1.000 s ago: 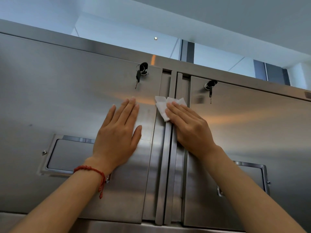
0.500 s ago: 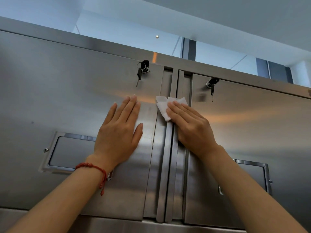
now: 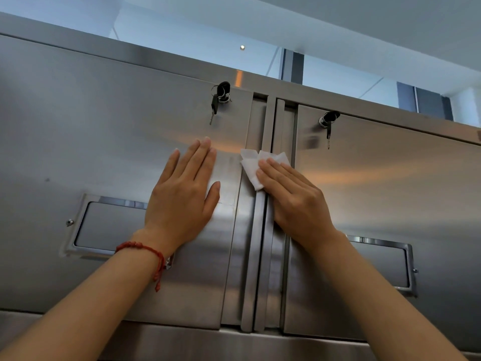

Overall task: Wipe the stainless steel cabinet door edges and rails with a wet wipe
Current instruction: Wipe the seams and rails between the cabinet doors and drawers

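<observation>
Partly hidden under the right hand, the wet wipe covers the rails.

Single head-worn wide-angle view, angled upward from below, close to the stainless steel cabinet doors, central door rails mid-frame, ceiling across the top, forearms entering from bottom corners.

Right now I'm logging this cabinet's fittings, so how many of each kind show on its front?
Doors: 2 (left door, right door)
Locks with keys: 2 (left, right)
Recessed handles: 2 (left, right)
Wipes: 1
Total: 7
</observation>
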